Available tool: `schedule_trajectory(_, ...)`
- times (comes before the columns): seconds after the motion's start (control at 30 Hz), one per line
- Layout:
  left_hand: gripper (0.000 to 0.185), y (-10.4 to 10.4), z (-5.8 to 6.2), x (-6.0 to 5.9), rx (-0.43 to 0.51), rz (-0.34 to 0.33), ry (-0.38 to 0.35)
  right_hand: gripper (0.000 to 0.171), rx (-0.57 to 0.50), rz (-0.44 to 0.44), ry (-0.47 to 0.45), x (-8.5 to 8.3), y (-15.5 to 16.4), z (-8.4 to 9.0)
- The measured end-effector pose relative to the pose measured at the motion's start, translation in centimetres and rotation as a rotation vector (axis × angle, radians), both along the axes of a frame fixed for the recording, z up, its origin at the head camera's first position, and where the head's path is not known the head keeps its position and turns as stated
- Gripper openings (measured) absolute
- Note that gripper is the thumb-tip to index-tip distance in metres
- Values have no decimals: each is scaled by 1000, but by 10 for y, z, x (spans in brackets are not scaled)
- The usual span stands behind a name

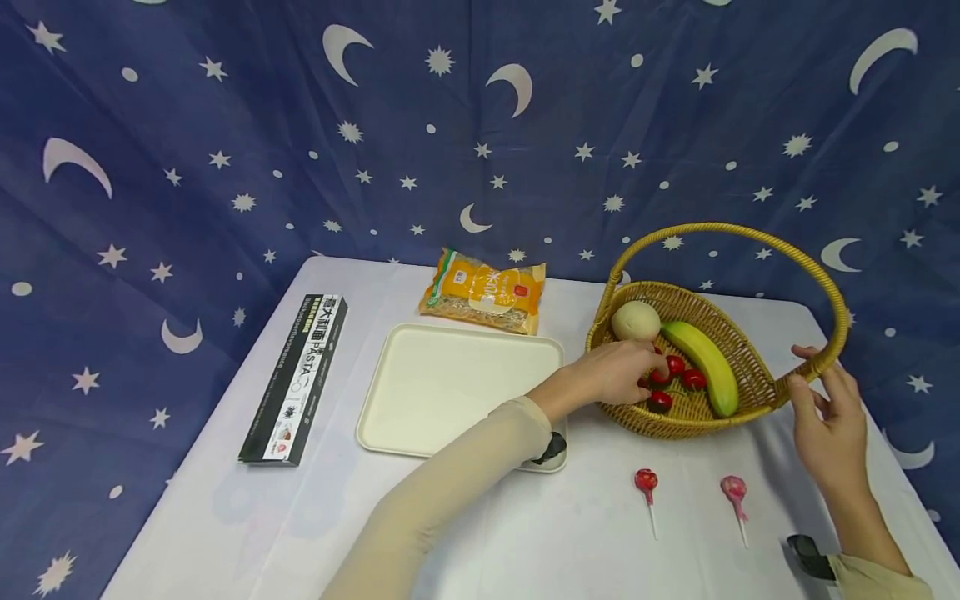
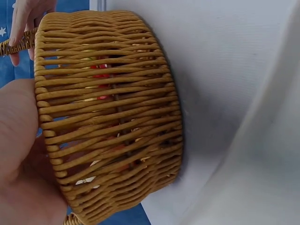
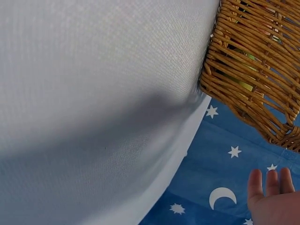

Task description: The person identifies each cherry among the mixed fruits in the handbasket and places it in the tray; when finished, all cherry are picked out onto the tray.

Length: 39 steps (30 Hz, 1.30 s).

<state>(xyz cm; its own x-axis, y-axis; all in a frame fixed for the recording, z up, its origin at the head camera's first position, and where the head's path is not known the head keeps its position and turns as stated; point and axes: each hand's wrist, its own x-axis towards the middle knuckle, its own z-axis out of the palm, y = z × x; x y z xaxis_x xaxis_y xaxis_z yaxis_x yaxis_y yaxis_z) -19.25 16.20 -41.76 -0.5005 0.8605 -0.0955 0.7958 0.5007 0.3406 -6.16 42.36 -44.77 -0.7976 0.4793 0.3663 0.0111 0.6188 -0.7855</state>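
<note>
A brown wicker basket (image 1: pixel 660 427) with a tall arched handle (image 1: pixel 720 227) stands at the right of the table in the head view. Inside lie several red cherries (image 1: pixel 693 379), a yellow-green banana (image 1: pixel 708 362) and a round cream-coloured item (image 1: pixel 636 321). My left hand (image 1: pixel 618 371) reaches over the near-left rim, fingers bent down among the cherries; whether they pinch one is hidden. In the left wrist view that palm (image 2: pixel 18 136) lies against the rim. At the basket's right end, my right hand (image 1: pixel 832 417) holds the handle's base between thumb and fingers.
Two lollipops, one red (image 1: pixel 646 481) and one pink (image 1: pixel 734 487), lie before the basket. A cream tray (image 1: pixel 457 387) sits mid-table under the left forearm. Behind it lies an orange food bag (image 1: pixel 483 292); a black-and-white pasta box (image 1: pixel 294 379) lies left.
</note>
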Motion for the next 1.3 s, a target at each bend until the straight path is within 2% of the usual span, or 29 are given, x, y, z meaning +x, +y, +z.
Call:
schedule_trajectory(0.13, 31, 4, 2, -3, -33, -4, -58, 41, -6, -1, 0, 0, 0, 0)
schedule_trajectory(0.6, 31, 13, 3, -10, -101, 3, -153, 41, 15, -10, -2, 1, -1, -2)
schedule_trajectory(1.03, 21, 21, 3, -7, -157, 37, -103, 40, 16, -14, 11, 0, -2, -4)
schedule_trajectory(1.17, 19, 22, 1, -7, -149, 36, -78, 40, 13, -4, 24, 0, -2, -5)
schedule_trajectory(1.3, 17, 23, -1, -7, -108, 59, -86, 40, 16, -1, 31, 0, -2, -4)
